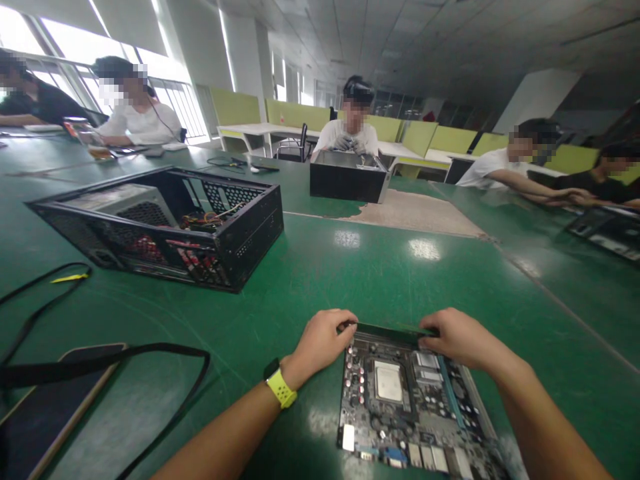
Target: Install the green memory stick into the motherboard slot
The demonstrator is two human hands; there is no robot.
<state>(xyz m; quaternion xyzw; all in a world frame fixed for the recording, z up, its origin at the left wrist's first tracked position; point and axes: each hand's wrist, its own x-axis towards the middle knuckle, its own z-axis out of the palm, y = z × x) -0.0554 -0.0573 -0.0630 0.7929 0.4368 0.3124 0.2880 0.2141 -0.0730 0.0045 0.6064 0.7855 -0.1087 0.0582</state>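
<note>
A computer motherboard (425, 427) lies on the green table in front of me, its ports facing me and a silver processor (389, 382) in its socket. Along its far edge runs a thin dark green strip that looks like a memory module (390, 331). My left hand (325, 340) pinches the left end of this strip, thumb and fingers closed. At the right end, the thumb and curled fingers of my right hand (455, 337) close on it too. Whether the strip sits fully in its slot I cannot see.
An open black computer case (235, 247) stands at the left, with cables inside. Nearer lie a black strap (170, 350) and a dark flat panel (65, 393). Across the table a person (350, 127) works at another case (345, 180); more people sit left and right.
</note>
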